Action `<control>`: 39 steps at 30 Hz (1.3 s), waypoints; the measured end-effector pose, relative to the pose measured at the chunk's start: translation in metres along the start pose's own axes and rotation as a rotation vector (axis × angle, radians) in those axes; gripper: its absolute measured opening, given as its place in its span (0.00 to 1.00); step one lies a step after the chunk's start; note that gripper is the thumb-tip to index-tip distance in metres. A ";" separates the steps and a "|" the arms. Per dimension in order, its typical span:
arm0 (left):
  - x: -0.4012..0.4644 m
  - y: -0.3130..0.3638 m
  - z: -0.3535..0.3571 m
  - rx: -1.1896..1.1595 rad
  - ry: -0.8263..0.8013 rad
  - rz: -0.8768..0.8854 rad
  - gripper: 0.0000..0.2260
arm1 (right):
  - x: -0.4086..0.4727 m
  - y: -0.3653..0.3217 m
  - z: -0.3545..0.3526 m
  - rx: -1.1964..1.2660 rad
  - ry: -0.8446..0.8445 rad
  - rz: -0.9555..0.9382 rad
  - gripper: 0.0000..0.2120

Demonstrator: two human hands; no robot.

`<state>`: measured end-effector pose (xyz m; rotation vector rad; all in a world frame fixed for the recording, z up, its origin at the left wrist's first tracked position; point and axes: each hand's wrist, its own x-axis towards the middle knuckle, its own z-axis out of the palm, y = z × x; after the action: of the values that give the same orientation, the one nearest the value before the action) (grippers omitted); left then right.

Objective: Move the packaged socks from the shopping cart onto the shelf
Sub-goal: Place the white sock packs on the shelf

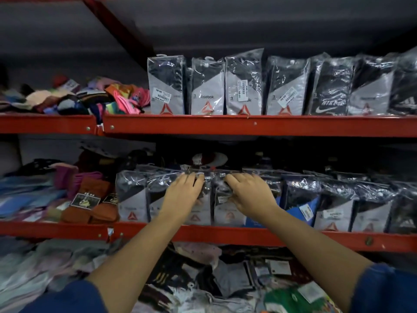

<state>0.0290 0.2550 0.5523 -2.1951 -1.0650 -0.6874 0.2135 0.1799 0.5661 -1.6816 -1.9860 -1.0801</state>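
Observation:
Grey and black sock packs in clear plastic stand in a row on the middle red shelf. My left hand rests on the top of one upright sock pack, fingers curled over its upper edge. My right hand grips the neighbouring sock pack at its top in the same way. Both arms reach in from below. The shopping cart is not in view.
The upper red shelf carries another row of sock packs and a heap of loose coloured socks at the left. Orange and purple socks lie left of my hands. Mixed packs fill the bottom shelf.

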 end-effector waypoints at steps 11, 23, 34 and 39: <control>-0.009 0.009 0.049 -0.113 -0.015 0.042 0.36 | -0.011 0.003 0.052 0.102 -0.025 0.158 0.42; -0.048 0.054 0.101 -0.193 -0.128 0.024 0.35 | -0.110 0.016 0.093 0.180 0.027 0.544 0.35; -0.034 0.056 0.115 -0.190 -0.195 0.008 0.37 | -0.110 0.037 0.112 0.137 -0.140 0.575 0.35; -0.033 0.059 0.099 -0.198 -0.283 -0.010 0.37 | -0.111 0.039 0.096 0.160 -0.210 0.552 0.35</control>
<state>0.0777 0.2789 0.4452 -2.5150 -1.1908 -0.5141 0.2991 0.1720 0.4416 -2.1366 -1.5114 -0.5542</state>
